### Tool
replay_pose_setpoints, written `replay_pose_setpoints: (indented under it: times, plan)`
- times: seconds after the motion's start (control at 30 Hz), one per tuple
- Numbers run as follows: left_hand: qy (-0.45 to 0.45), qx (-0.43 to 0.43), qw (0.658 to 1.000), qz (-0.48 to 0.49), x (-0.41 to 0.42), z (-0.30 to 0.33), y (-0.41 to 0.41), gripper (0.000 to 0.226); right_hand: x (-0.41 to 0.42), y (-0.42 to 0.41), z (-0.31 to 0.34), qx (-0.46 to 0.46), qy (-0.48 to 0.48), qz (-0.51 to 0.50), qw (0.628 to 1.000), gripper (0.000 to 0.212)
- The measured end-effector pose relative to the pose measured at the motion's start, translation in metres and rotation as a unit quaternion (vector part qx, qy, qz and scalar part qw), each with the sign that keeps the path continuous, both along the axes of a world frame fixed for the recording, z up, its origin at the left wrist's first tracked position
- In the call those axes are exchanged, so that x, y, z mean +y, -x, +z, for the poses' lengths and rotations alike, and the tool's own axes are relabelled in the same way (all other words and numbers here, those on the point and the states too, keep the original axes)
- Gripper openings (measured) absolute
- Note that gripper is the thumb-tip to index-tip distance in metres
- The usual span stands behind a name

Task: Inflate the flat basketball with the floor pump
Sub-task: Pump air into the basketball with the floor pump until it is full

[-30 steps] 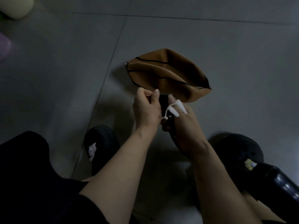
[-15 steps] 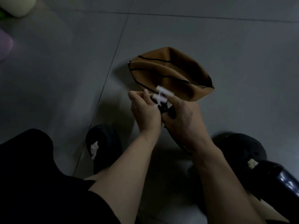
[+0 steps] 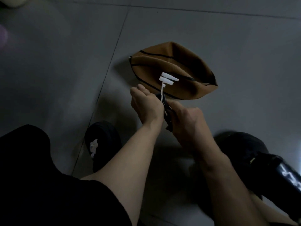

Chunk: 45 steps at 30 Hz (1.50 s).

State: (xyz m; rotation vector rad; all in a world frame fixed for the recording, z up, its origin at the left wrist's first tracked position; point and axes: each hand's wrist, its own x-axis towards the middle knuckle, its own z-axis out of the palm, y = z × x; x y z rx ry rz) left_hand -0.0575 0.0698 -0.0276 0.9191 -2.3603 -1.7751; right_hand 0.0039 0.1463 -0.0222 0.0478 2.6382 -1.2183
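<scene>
- Filling the nearest part of the view, black shorts (image 3: 40, 185) cover the person's lap, nearer than the basketball and to its left.
- On the near side of the basketball, two bare forearms reach forward over the grey tiled floor (image 3: 65, 66).
- One black shoe (image 3: 102, 144) stands on the floor short of the basketball and to its left; a white mark shows on its top.
- A second black shoe (image 3: 241, 149) sits short of the basketball and to its right, with a glossy black cylinder (image 3: 286, 175) just beyond it at the frame's edge, partly cut off.
- Just short of the basketball, the right hand (image 3: 187, 123) is curled round a black hose end (image 3: 167, 116), gripping it.
- The left hand (image 3: 146, 105) meets the same hose end on its left side, fingers bent against it; whether they actually pinch it I cannot tell, since the palm side is hidden.
- From the hose end a thin white strap rises to a small bundle of white plastic nozzles (image 3: 168, 78), which shows in front of the basketball's near surface.
- The flat basketball (image 3: 179, 67) lies on the floor just beyond both hands, brown with black seams, caved in and folded into a shallow bowl shape.
</scene>
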Motion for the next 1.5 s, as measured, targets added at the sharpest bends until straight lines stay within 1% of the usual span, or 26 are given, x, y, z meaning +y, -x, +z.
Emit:
replay_pose_setpoints:
  times: [0.1,0.17,0.23,0.27,0.3,0.33,0.37,0.43,0.5,0.53,0.57,0.63,0.67,0.7,0.73,0.77,0.8,0.83,0.87,0.9,0.97,1.07,1.2,1.27,1.37,1.5]
  plan:
    - [-0.021,-0.018,1.0,-0.011,0.001,-0.003,0.0,0.03,0.011,-0.003,-0.005,0.072,0.046,-0.024,0.996,0.029]
    - [-0.058,-0.015,0.998,-0.032,0.0,-0.006,0.001,0.029,0.019,-0.006,-0.005,0.103,0.041,-0.037,0.993,0.025]
    - [-0.084,-0.024,0.993,-0.082,0.0,-0.009,-0.006,0.027,0.032,-0.005,-0.001,0.145,0.039,-0.081,0.985,0.022]
    - [-0.1,-0.039,0.989,-0.102,0.001,-0.009,-0.012,0.026,0.039,-0.003,0.002,0.148,0.075,-0.128,0.978,0.022]
    - [-0.118,-0.055,0.985,-0.11,0.002,-0.01,-0.017,0.026,0.045,-0.001,0.006,0.134,0.151,-0.191,0.961,0.023]
    - [-0.132,-0.067,0.984,-0.105,0.003,-0.01,-0.021,0.025,0.049,0.002,0.009,0.118,0.245,-0.255,0.928,0.022]
    - [-0.129,-0.074,0.984,-0.095,0.004,-0.01,-0.022,0.024,0.05,0.003,0.011,0.1,0.34,-0.31,0.882,0.019]
    - [-0.098,-0.064,0.992,-0.056,0.004,-0.007,-0.016,0.023,0.042,0.001,0.011,0.015,0.495,-0.386,0.778,0.013]
    - [-0.027,-0.024,0.999,-0.034,0.003,-0.004,-0.007,0.025,0.025,-0.006,0.006,-0.113,0.598,-0.396,0.687,0.035]
    - [0.017,-0.002,0.999,-0.045,0.004,-0.002,-0.005,0.027,0.016,-0.009,0.005,-0.171,0.627,-0.378,0.66,0.04]
    - [0.049,0.018,0.996,-0.071,0.007,0.002,-0.006,0.028,0.01,-0.011,0.004,-0.211,0.636,-0.354,0.653,0.038]
    - [0.068,0.051,0.987,-0.136,0.015,0.005,-0.012,0.026,0.004,-0.008,0.003,-0.252,0.605,-0.326,0.682,0.032]
    - [0.069,0.064,0.984,-0.149,0.016,0.005,-0.013,0.025,0.005,-0.005,0.002,-0.254,0.586,-0.336,0.692,0.031]
    - [0.069,0.072,0.985,-0.141,0.014,0.003,-0.013,0.025,0.006,-0.002,0.001,-0.245,0.578,-0.356,0.692,0.029]
    - [0.053,0.072,0.989,-0.119,0.012,0.002,-0.01,0.027,0.009,-0.001,0.001,-0.231,0.587,-0.379,0.677,0.024]
    - [0.006,0.062,0.994,-0.091,0.008,0.003,-0.007,0.028,0.013,0.0,0.001,-0.215,0.607,-0.402,0.651,0.018]
    - [-0.074,0.042,0.994,-0.07,0.004,0.006,-0.005,0.027,0.015,0.0,0.002,-0.205,0.629,-0.42,0.621,0.014]
    - [-0.171,0.023,0.983,-0.063,0.001,0.008,-0.005,0.025,0.017,-0.002,0.004,-0.201,0.647,-0.426,0.6,0.014]
    - [-0.257,0.011,0.964,-0.064,-0.001,0.01,-0.006,0.021,0.017,-0.003,0.004,-0.201,0.66,-0.421,0.589,0.016]
    - [-0.312,0.001,0.947,-0.074,-0.001,0.012,-0.008,0.018,0.017,-0.004,0.004,-0.199,0.669,-0.413,0.585,0.021]
    - [-0.356,-0.017,0.928,-0.104,-0.001,0.014,-0.013,0.012,0.016,-0.003,0.003,-0.193,0.677,-0.404,0.584,0.03]
    - [-0.389,-0.022,0.909,-0.146,-0.005,0.018,-0.015,0.009,0.016,0.0,0.004,-0.182,0.679,-0.396,0.591,0.031]
    - [-0.371,-0.034,0.899,-0.23,-0.009,0.02,-0.015,0.009,0.018,-0.003,0.003,-0.169,0.679,-0.385,0.602,0.033]
    - [-0.326,-0.029,0.909,-0.259,-0.008,0.021,-0.015,0.008,0.019,-0.004,0.003,-0.165,0.678,-0.382,0.606,0.034]
    - [-0.223,-0.011,0.928,-0.297,-0.009,0.02,-0.011,0.008,0.021,-0.006,0.004,-0.157,0.673,-0.38,0.615,0.034]
    - [-0.187,0.005,0.934,-0.306,-0.01,0.019,-0.008,0.011,0.022,-0.006,0.004,-0.152,0.66,-0.373,0.634,0.031]
